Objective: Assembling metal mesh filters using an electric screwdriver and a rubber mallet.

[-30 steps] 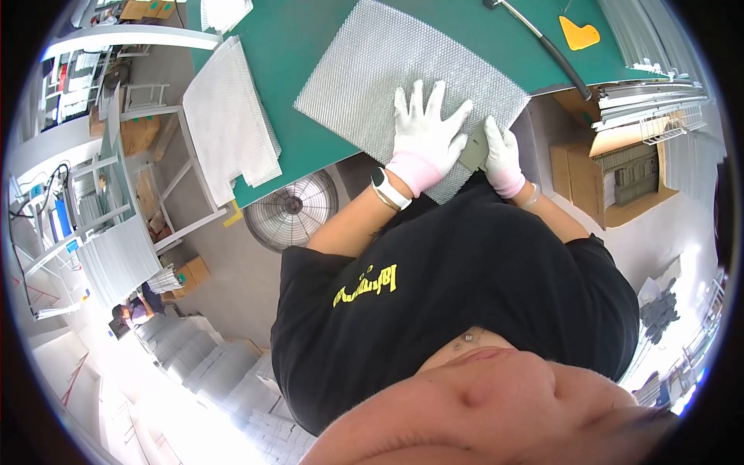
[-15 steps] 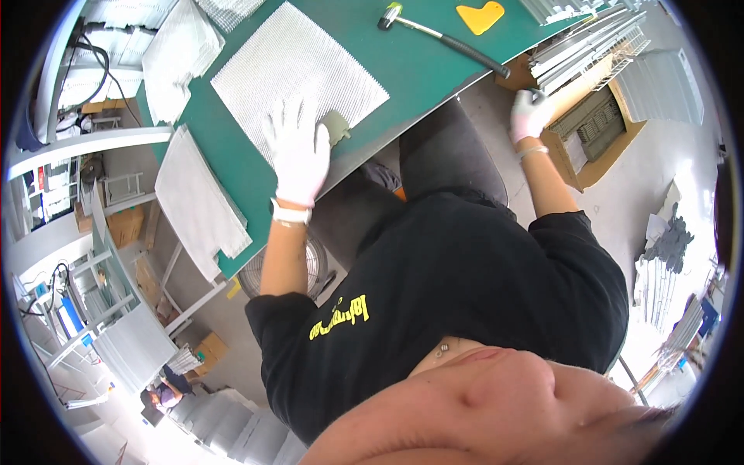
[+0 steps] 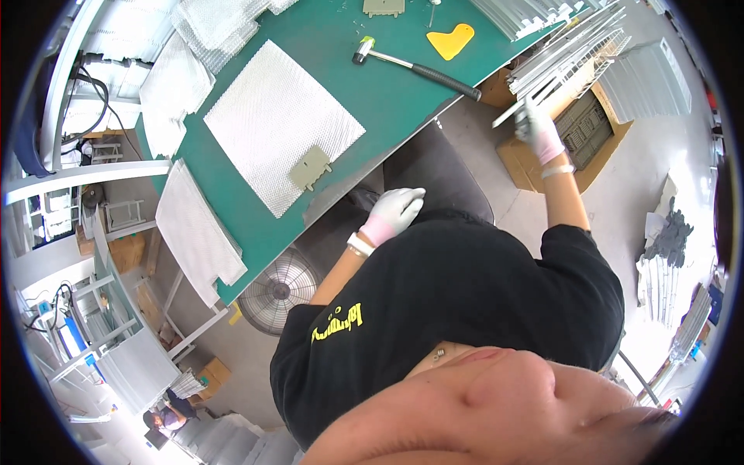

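Observation:
My right hand (image 3: 538, 133), in a white and pink glove, is closed on a thin silver metal strip (image 3: 505, 118) whose end sticks out to the left. It is beside a bundle of similar long strips (image 3: 562, 63) and above an open cardboard box (image 3: 521, 167). My left hand (image 3: 394, 212), gloved too, hovers over my lap near the table edge, fingers loosely bent and slightly apart, with nothing visible in them. On the green table (image 3: 310, 77) lies a white ribbed mesh sheet (image 3: 279, 116). A small olive-grey plastic piece with tabs (image 3: 310, 167) rests on its near corner.
A rubber-headed hammer (image 3: 418, 68) and a yellow scraper (image 3: 450, 41) lie farther right on the table. Another olive-grey piece (image 3: 384, 7) is at the far edge. More mesh sheets (image 3: 195, 229) lie at the left. A floor fan (image 3: 280, 291) stands below. A co-worker (image 3: 170, 415) shows far off.
My left hand has left the mesh sheet and drawn back over my lap, uncovering the olive-grey piece. My right hand now grips a strip end. The table appears shifted left in view.

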### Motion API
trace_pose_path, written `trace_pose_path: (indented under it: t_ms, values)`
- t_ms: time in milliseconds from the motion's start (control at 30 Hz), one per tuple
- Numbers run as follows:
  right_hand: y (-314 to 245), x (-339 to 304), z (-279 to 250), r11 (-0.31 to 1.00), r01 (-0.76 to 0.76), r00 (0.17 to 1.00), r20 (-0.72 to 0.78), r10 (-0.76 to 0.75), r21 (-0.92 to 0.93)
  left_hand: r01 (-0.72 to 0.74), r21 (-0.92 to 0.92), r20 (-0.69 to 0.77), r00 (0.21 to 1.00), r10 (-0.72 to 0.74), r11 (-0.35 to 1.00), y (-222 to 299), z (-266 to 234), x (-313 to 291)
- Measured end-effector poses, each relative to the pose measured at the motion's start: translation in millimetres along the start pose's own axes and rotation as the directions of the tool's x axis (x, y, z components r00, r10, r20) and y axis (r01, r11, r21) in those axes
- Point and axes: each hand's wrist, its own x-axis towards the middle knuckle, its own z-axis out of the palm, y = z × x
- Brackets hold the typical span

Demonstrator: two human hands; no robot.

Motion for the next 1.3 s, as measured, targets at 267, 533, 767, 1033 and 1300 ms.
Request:
trace_pose_path:
  t_ms: [267,533,767,1033,1300]
  values:
    - [50.9,-151.0,196.6,0.911,-0.392,0.54,0.771,0.337,-0.124,-0.127,-0.852,-0.196,0.977,-0.085,0.509,52.9,18.3,74.6]
    - [18.4,-86.3,151.6,0.614,-0.707,0.61,0.742,0.277,0.352,-0.476,-0.82,-0.543,0.824,-0.165,0.318,33.5,-62.5,-14.3]
    - [-70.9,-1.1,-32.5,0.693,0.308,0.909,0.014,-0.417,0.652,-0.885,-0.421,-0.846,0.304,-0.438,0.198,40.1,-174.5,-180.7]
    - [-151.0,-79.9,158.2,0.493,0.225,0.544,0.312,-0.779,0.84,-0.074,-0.607,-0.65,0.619,-0.441,0.791,65.7,-151.4,-180.3]
    - [-30.4,-9.4,328.6,0.796,-0.194,0.696,0.652,-0.299,0.573,0.061,-0.468,-0.802,0.39,-0.452,0.882,34.8,-55.7,-141.0]
